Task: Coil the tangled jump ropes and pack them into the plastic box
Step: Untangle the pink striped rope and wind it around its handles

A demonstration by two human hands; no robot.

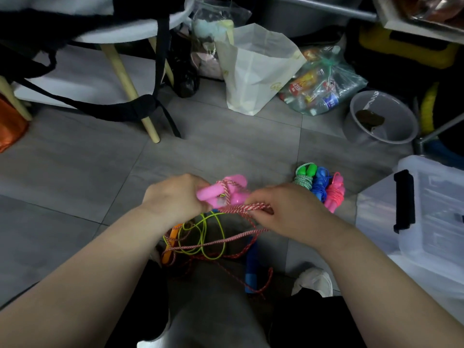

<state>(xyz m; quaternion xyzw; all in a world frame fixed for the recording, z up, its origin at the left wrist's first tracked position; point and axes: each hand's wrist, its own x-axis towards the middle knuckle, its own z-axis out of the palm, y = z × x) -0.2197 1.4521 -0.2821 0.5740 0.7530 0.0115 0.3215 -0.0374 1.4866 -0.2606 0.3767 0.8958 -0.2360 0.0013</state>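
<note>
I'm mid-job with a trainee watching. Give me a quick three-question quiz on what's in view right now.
1. True or false: the left hand grips the pink handles.
2. How many coiled ropes lie on the floor near the plastic box?
3. What does the right hand pinch? A yellow-green rope, B red-and-white rope, C blue rope.
Key: 1 true; 2 three; 3 B.

Dim, even indoor light with soft shadows; wide-angle bending at the edges, slight blur throughout, no glare.
</note>
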